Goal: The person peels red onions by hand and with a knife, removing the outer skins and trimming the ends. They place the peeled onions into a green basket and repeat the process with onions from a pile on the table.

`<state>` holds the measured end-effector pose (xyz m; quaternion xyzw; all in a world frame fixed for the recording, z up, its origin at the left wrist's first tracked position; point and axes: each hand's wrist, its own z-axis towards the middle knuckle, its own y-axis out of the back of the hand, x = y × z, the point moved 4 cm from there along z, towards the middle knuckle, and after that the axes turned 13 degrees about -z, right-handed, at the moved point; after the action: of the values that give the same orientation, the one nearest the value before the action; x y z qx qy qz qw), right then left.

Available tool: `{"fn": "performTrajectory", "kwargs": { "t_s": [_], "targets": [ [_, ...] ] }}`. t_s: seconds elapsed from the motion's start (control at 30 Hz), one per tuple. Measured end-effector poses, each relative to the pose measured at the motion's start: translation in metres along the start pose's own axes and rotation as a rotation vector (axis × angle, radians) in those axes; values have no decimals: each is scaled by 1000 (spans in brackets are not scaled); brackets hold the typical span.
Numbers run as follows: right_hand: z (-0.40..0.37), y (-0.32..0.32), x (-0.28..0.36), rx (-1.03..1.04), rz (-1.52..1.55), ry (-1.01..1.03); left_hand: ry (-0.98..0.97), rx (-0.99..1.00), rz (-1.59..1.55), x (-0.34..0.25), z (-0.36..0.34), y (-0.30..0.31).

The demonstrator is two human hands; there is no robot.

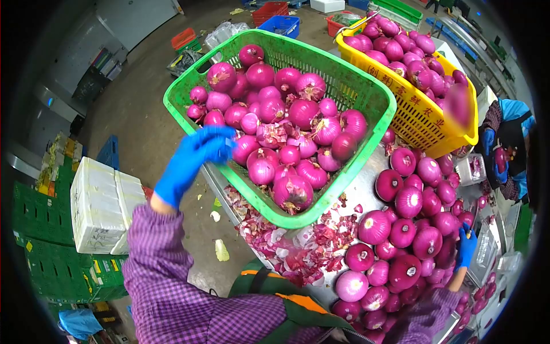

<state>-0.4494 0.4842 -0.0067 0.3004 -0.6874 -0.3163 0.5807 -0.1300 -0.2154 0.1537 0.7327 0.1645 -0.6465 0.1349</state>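
My left hand [197, 157], in a blue glove, is blurred at the left rim of a green basket [349, 183]; its fingers reach over the edge beside the red onions [260, 166] inside. Whether those fingers hold anything is smeared by motion. At the right, my right hand [467, 247], also blue-gloved, is at the edge of a pile of peeled onions [408, 202] on the metal table. Its fingers are bent around something small that I cannot make out. Loose onion skins [309, 246] lie between the green basket and my body.
A yellow basket [412, 112] full of onions stands behind the pile. Another person [507, 149] in blue gloves works at the far right. White foam boxes [100, 206] and green crates [51, 258] are stacked on the left. Clear plastic trays [471, 169] sit at the right.
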Motion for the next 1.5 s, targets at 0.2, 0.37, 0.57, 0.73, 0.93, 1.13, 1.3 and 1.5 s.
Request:
{"fn": "performTrajectory", "kwargs": {
  "t_s": [0.2, 0.37, 0.57, 0.73, 0.93, 1.13, 1.3, 1.5],
  "targets": [
    [-157, -110, 252, 881, 787, 163, -229, -65, 560, 28, 199, 48],
    [-181, -197, 307, 1496, 856, 68, -206, -248, 959, 70, 319, 89],
    [-196, -206, 242, 1370, 821, 57, 3, -170, 1048, 100, 364, 111],
    [-226, -226, 184, 1009, 1056, -158, -103, -292, 1088, 97, 355, 103],
    [-249, -226, 195, 1013, 911, -126, -410, -379, 1109, 64, 321, 74],
    [-261, -213, 205, 890, 675, 25, -393, -92, 38, -16, 188, 33],
    [-286, -204, 238, 740, 665, 231, -268, 34, -1301, -10, 72, 9],
    [-323, -164, 304, 230, 339, 642, -107, 285, -1154, 26, -44, -49]
  ]
}}
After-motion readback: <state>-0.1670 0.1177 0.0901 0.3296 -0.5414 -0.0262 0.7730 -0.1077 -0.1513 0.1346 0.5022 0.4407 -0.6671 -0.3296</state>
